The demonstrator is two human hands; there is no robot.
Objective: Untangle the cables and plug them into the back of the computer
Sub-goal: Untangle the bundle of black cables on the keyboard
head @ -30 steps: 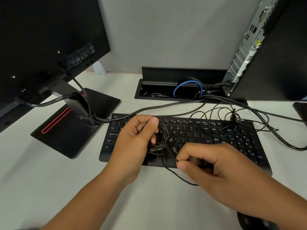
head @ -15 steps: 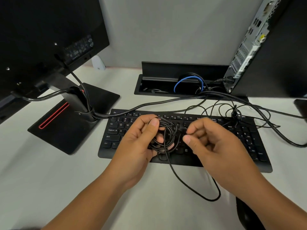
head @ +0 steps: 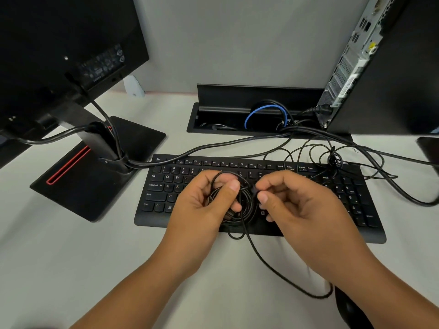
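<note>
My left hand [head: 202,205] grips a coiled bundle of thin black cable [head: 240,210] over the black keyboard [head: 308,224], thumb pressed on top of the coil. My right hand [head: 301,207] pinches a strand of the same bundle between thumb and forefinger, right beside the left thumb. One loop of this cable [head: 285,279] trails down onto the table toward me. A second tangle of thin black cables [head: 332,160] lies on the keyboard's far right end. The computer tower [head: 389,67] stands at the back right, its port panel [head: 351,60] facing me.
A monitor [head: 59,51] on a black stand [head: 95,172] fills the left, with thick black cables [head: 213,148] running from it across the table. An open cable tray [head: 237,119] at the back holds a blue cable [head: 263,112]. A dark mouse [head: 351,309] lies bottom right.
My right hand rose from the keyboard's front edge to the bundle and now pinches a strand by my left thumb. The freed cable loop has dropped onto the table.
</note>
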